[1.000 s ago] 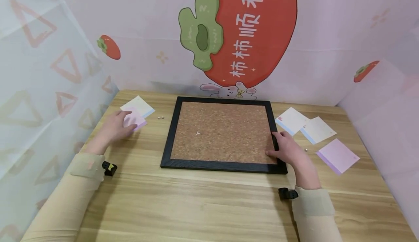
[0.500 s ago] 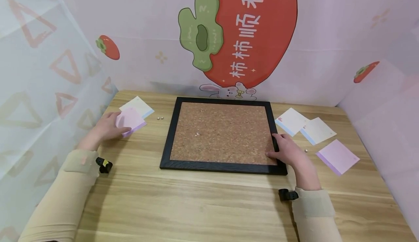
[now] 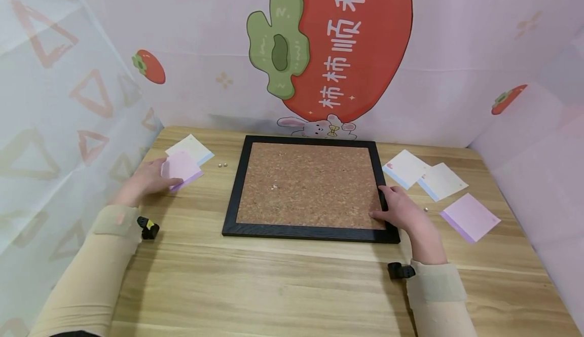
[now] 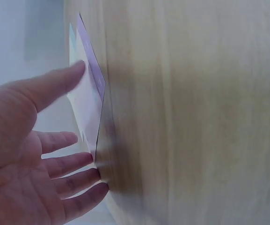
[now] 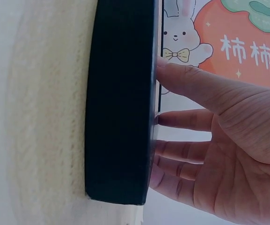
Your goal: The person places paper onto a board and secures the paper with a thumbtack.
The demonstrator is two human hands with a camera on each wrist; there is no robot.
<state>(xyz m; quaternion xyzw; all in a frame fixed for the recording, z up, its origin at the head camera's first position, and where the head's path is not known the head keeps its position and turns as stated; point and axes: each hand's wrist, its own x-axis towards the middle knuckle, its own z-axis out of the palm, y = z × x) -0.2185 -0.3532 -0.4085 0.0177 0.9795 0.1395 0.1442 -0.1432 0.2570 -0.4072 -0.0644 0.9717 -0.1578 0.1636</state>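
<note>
A black-framed cork board [image 3: 310,185] lies flat in the middle of the table. My right hand [image 3: 403,210] rests on its right side, thumb on the cork and fingertips on the frame, as the right wrist view shows close up on the dark frame edge [image 5: 120,103]. At the far left, my left hand [image 3: 148,180] is spread at the near left edge of a purple note [image 3: 180,164], which overlaps a white note [image 3: 190,146]. In the left wrist view the thumb [image 4: 62,84] overlaps the purple note and several fingertips reach the table beside it.
Two small shiny beads [image 3: 222,164] sit between the left notes and the board. Right of the board lie two white notes with blue edges [image 3: 403,166], a purple note [image 3: 471,218] and one bead [image 3: 426,209]. Printed cloth [image 3: 205,73] walls surround the table.
My left hand has drawn back to the left, uncovering more of the purple note, and has held nearly still over the last half second. The right hand stays on the board's edge.
</note>
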